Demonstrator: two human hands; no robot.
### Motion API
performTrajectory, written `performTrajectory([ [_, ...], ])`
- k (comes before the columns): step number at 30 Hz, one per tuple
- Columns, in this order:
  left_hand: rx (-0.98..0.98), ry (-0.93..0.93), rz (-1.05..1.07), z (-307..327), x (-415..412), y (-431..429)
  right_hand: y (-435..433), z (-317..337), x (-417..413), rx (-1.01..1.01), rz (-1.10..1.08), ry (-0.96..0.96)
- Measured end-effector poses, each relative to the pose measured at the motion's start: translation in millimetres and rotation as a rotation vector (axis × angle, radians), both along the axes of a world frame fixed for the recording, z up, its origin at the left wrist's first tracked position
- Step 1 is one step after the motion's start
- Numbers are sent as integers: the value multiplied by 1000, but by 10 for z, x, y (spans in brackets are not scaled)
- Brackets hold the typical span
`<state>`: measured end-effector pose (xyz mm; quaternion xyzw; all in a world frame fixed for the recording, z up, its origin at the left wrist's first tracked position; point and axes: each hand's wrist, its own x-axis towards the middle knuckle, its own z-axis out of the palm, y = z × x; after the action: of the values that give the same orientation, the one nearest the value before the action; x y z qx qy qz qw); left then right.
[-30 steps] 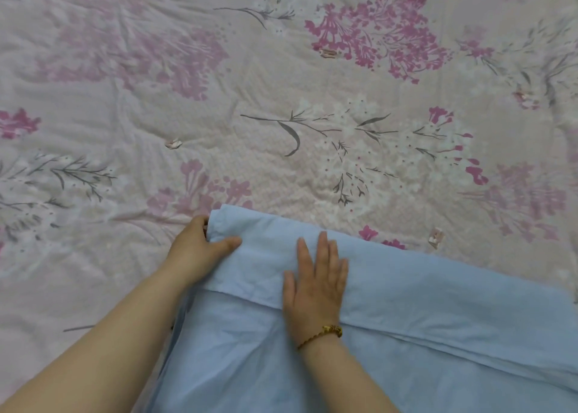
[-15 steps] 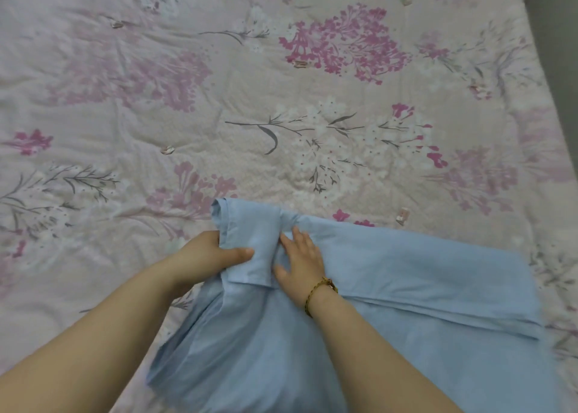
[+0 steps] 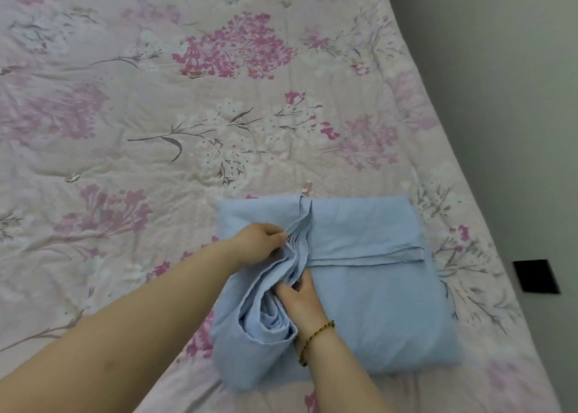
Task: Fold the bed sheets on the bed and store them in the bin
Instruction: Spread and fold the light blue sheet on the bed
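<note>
A light blue bed sheet [image 3: 369,275] lies partly folded on the bed, flat on its right side and bunched into loose rolls on its left. My left hand [image 3: 258,243] grips the gathered edges of the left flap near the middle seam. My right hand [image 3: 300,300], with a bead bracelet on the wrist, pinches the same bunched folds a little nearer to me. No bin is in view.
The bed is covered by a pink and white floral quilt [image 3: 156,124] that spreads to the left and far side. Its right edge drops to a grey floor [image 3: 500,99], where a small black square [image 3: 535,276] lies.
Both hands have carried the sheet's left end over to the right, so the sheet is now a narrower bundle. The right hand went from pressing flat to pinching the folds.
</note>
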<state>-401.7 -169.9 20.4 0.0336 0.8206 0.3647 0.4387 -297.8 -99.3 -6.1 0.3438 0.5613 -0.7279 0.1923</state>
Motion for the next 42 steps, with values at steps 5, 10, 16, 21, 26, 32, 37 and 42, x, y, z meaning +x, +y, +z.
performTrajectory([
  [5,-245,385,-572,-377,262,41,444,-107,124,136,152,-114],
  [10,-428,723,-780,-637,366,-62,437,-189,265,-83,45,-238],
  [16,-464,644,-855,-743,209,51,491,-250,463,232,351,-71],
  [21,-501,678,-905,-824,222,89,717,-356,744,356,280,-110],
  [26,-486,719,-886,-846,223,65,431,-30,567,968,-64,380],
  [32,-337,892,-661,-719,238,-193,180,-613,795,1420,746,310],
  [37,-208,560,188,-677,460,-556,274,-814,945,1401,812,222],
  [42,98,6,663,-553,932,-600,187,-684,861,1208,449,213],
])
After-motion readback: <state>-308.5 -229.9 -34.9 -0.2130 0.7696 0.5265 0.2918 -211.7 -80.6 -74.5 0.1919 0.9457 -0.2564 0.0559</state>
